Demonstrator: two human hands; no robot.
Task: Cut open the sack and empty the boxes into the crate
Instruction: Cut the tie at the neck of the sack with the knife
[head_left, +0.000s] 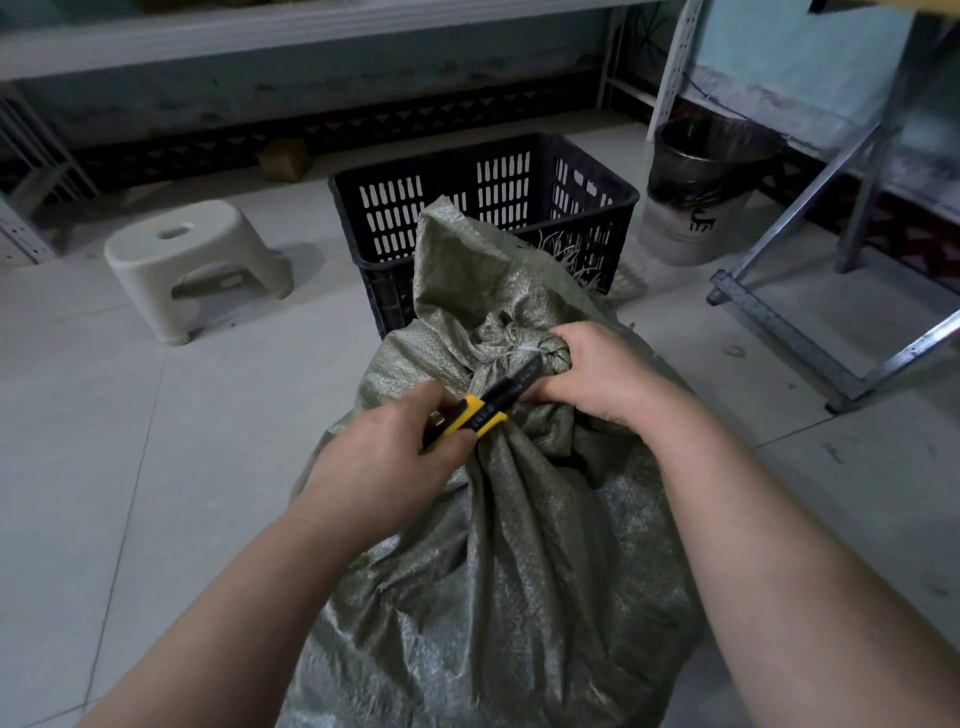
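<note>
A full grey-green woven sack (519, 571) stands on the floor in front of me, its neck bunched and bound with a thin white tie (530, 351). My right hand (597, 371) grips the gathered neck just below the tie. My left hand (384, 457) holds a yellow and black utility knife (493, 402), whose tip points at the tie. Behind the sack sits a black slotted plastic crate (483, 208); the part of its inside I can see holds nothing. The boxes are hidden inside the sack.
A low cream plastic stool (197, 260) stands to the left on the tiled floor. A lined waste bin (701, 192) is at the back right. Metal shelving legs (810, 332) run along the right, and a small cardboard box (284, 158) lies by the far wall.
</note>
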